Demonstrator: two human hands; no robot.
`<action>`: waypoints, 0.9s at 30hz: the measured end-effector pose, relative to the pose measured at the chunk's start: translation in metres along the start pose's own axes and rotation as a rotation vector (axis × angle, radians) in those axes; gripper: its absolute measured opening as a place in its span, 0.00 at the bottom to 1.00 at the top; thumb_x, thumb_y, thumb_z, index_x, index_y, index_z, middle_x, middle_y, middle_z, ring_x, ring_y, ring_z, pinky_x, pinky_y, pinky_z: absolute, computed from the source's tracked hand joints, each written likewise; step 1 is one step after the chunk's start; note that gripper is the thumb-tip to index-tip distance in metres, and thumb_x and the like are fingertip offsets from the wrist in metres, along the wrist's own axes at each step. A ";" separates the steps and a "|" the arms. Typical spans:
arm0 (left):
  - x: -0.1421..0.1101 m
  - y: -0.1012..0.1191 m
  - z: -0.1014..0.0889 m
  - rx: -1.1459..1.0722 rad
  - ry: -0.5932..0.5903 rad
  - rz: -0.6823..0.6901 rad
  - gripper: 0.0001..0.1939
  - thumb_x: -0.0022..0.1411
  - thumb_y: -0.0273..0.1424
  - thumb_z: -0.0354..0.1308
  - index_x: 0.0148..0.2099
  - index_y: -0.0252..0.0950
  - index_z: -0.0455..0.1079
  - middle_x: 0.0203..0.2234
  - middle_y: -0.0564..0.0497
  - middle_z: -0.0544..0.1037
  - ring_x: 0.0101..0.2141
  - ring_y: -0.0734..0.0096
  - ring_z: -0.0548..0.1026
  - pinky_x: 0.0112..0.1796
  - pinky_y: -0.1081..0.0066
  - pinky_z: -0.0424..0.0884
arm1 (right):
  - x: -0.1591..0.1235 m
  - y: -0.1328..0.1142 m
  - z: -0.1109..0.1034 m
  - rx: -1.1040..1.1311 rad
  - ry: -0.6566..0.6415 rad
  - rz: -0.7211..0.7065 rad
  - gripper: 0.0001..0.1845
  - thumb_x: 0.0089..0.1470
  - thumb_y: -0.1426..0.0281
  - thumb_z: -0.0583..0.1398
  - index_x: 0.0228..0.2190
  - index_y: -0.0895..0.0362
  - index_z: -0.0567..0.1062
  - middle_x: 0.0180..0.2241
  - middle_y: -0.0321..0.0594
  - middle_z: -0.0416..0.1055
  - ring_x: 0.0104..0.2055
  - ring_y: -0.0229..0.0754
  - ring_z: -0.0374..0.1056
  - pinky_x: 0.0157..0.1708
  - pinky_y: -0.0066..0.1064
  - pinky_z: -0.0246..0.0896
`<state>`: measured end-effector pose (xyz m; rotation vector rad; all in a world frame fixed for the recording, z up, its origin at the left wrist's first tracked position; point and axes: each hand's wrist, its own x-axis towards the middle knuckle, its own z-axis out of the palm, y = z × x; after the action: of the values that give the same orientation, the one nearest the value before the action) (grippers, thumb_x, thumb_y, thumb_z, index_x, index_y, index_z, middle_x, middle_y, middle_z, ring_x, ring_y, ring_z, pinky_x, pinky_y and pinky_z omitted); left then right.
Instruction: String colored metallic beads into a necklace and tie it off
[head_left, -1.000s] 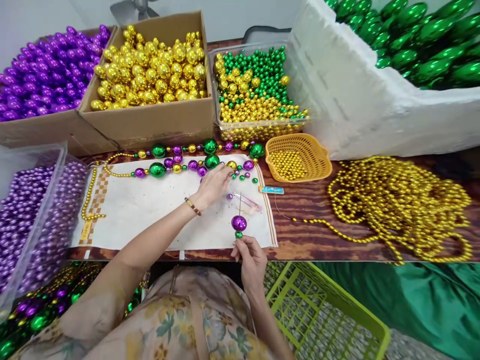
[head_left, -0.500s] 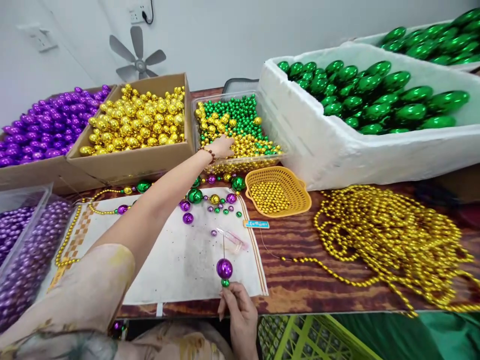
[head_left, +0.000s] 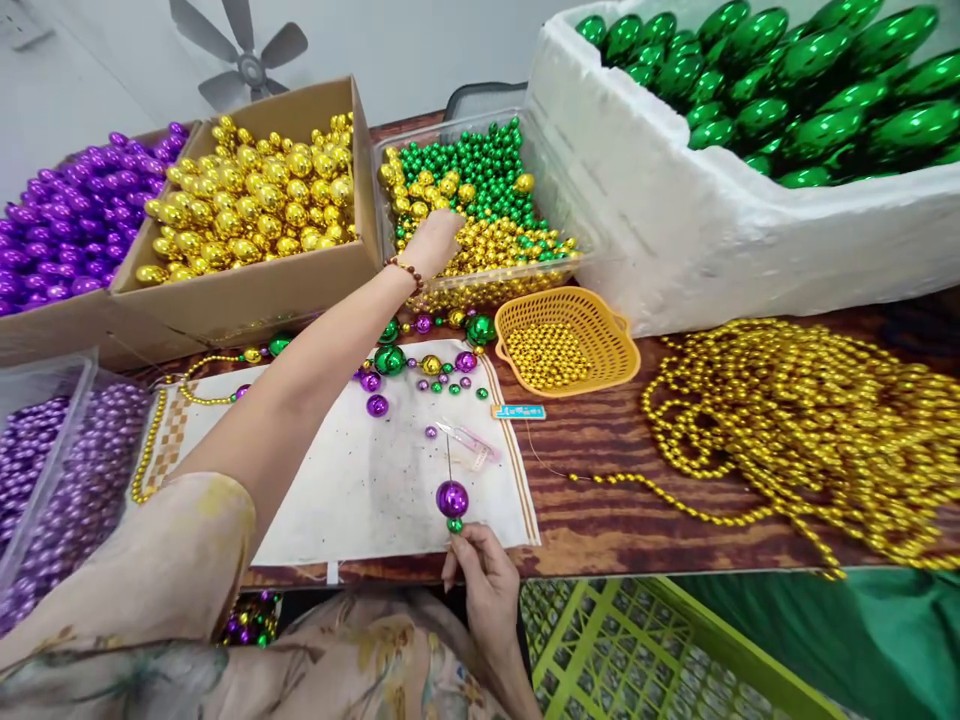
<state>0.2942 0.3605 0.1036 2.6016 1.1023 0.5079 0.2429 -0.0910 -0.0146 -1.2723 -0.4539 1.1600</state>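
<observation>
My left hand (head_left: 435,243) reaches into the clear plastic bin (head_left: 574,215), among small gold beads (head_left: 495,245). Its fingers point down and away, so what they touch or hold is hidden. Low over the front of the white cloth (head_left: 330,500), my right hand (head_left: 487,580) pinches a thin upright needle (head_left: 450,455) just under a small green bead (head_left: 454,525). A larger purple bead (head_left: 452,498) sits on top of the green one, with the bare needle above it. A bead garland (head_left: 390,360) and several loose beads lie along the cloth's back edge.
An orange basket (head_left: 622,350) of gold beads stands right of the cloth, beside a heap of gold bead strings (head_left: 810,440). Cardboard boxes (head_left: 247,275) and a white foam box (head_left: 675,250) line the back. A small pink-handled tool (head_left: 476,440) lies on the cloth.
My left hand has gone from the beads on the cloth up into the plastic bin. My right hand keeps hold of the needle with its purple and green beads. The view has shifted.
</observation>
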 end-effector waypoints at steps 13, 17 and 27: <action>-0.271 0.060 -0.033 -1.725 -0.054 -0.650 0.12 0.62 0.38 0.67 0.41 0.33 0.76 0.29 0.50 0.78 0.31 0.73 0.80 0.36 0.72 0.77 | -0.002 -0.037 0.018 -0.144 -0.069 -0.145 0.12 0.61 0.62 0.62 0.30 0.57 0.74 0.22 0.34 0.71 0.18 0.34 0.68 0.19 0.23 0.63; -0.302 0.055 -0.038 -1.832 0.039 -0.696 0.10 0.60 0.34 0.68 0.41 0.33 0.77 0.31 0.48 0.80 0.33 0.70 0.81 0.39 0.69 0.78 | -0.008 -0.045 0.028 -0.180 -0.102 -0.186 0.10 0.62 0.65 0.62 0.30 0.57 0.75 0.21 0.34 0.71 0.17 0.33 0.67 0.18 0.22 0.61; -0.325 0.050 -0.046 -1.925 0.034 -0.673 0.09 0.66 0.31 0.62 0.45 0.30 0.76 0.31 0.48 0.78 0.33 0.70 0.81 0.41 0.65 0.79 | -0.019 -0.048 0.036 -0.230 -0.146 -0.180 0.11 0.62 0.65 0.62 0.30 0.58 0.74 0.19 0.32 0.71 0.16 0.32 0.66 0.18 0.20 0.61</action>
<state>0.0964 0.0945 0.0952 0.5336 0.6615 0.7885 0.2261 -0.0828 0.0450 -1.3176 -0.8126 1.0741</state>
